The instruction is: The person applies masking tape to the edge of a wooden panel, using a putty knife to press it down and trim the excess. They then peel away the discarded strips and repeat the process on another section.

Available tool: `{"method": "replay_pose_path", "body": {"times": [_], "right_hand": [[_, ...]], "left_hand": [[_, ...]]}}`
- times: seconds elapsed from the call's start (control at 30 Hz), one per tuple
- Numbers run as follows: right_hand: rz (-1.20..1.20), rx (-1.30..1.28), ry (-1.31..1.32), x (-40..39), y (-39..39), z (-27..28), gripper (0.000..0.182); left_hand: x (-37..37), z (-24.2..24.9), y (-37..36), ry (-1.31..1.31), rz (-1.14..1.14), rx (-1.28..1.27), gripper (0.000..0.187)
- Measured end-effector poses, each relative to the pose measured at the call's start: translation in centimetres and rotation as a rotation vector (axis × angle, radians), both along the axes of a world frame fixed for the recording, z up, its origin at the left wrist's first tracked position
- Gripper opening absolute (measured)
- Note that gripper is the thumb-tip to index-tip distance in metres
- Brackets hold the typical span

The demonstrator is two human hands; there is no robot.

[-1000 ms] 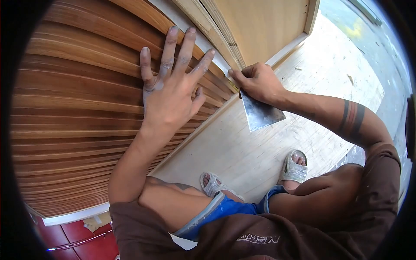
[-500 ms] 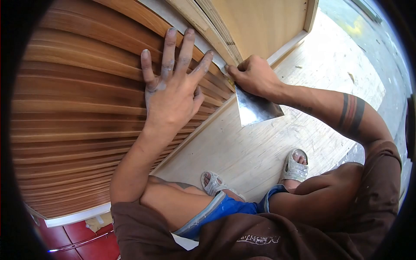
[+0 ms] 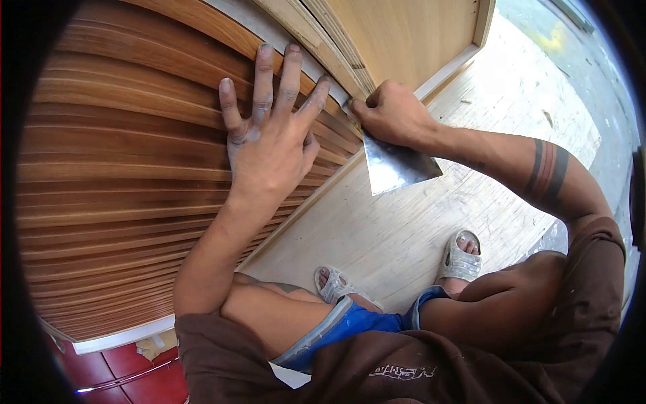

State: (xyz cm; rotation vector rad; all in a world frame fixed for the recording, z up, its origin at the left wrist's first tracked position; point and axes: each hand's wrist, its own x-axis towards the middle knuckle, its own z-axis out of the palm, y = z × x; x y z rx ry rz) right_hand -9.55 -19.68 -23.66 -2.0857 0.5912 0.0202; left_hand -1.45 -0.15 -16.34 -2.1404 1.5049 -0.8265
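Scraper (image 3: 400, 168) shifted upward | in right hand (image 3: 397, 116) | left hand (image 3: 270, 149) splayed | axis, wide end feetward

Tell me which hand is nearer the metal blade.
The right hand: it grips the metal blade near its top. The left hand is spread on the slatted wood panel, apart from the blade.

workshop or fit-out site, plywood carcass (image 3: 404, 40), slatted wood panel (image 3: 121, 161), dust-marked pale floorboard (image 3: 404, 229)
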Motion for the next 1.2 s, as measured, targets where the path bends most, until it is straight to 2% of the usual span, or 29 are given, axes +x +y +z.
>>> {"method": "replay_pose_path", "body": {"times": [0.17,0.23,1.03,1.2], "right_hand": [[-0.002,-0.003,0.002,-0.4,0.2,-0.2,0.058],[-0.019,-0.049,-0.159,-0.9,0.6,-0.9,0.057],[0.003,-0.100,-0.083,-0.5,0.0,-1.0,0.058],[0.051,-0.054,-0.042,-2.6,0.3,0.1,0.060]], "left_hand": [[0.1,-0.2,0.0,-0.015,-0.005,0.000,0.075],[0.0,0.0,0.0,-0.011,-0.003,0.002,0.076],[-0.2,0.0,-0.2,0.045,0.035,0.036,0.068],[-0.6,0.5,0.2,0.109,0.017,0.043,0.078]]}}
